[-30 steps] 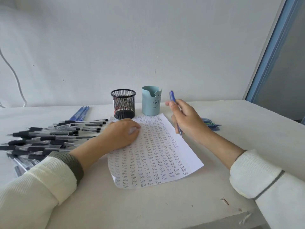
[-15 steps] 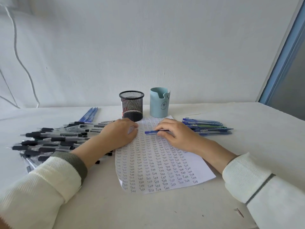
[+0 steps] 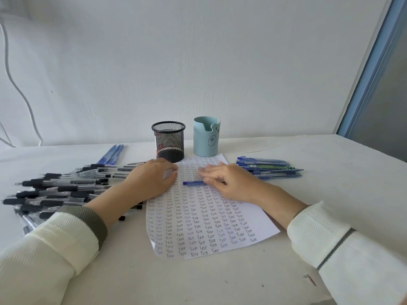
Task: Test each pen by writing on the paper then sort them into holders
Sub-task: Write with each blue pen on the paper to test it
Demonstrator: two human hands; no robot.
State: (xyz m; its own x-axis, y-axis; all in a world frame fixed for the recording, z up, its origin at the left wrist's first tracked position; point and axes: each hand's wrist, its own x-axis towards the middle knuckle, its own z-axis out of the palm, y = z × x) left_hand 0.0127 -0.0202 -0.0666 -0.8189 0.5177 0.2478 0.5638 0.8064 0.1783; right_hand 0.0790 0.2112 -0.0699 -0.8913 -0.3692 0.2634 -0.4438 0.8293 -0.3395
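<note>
My left hand lies flat, fingers relaxed, pressing the paper near its top-left. The blue pen lies on the paper, its right end under my right hand; the fingers are blurred, so I can't tell if they pinch it. A black mesh holder and a light blue holder stand just behind the paper. On the bench, black pen pile left, blue pen bundle right.

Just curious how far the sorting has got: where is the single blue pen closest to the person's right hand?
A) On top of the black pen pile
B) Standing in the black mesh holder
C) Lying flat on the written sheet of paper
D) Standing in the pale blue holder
C: the blue pen lies flat on the paper, one end by the right hand, well in front of the black mesh holder and pale blue holder.
</note>
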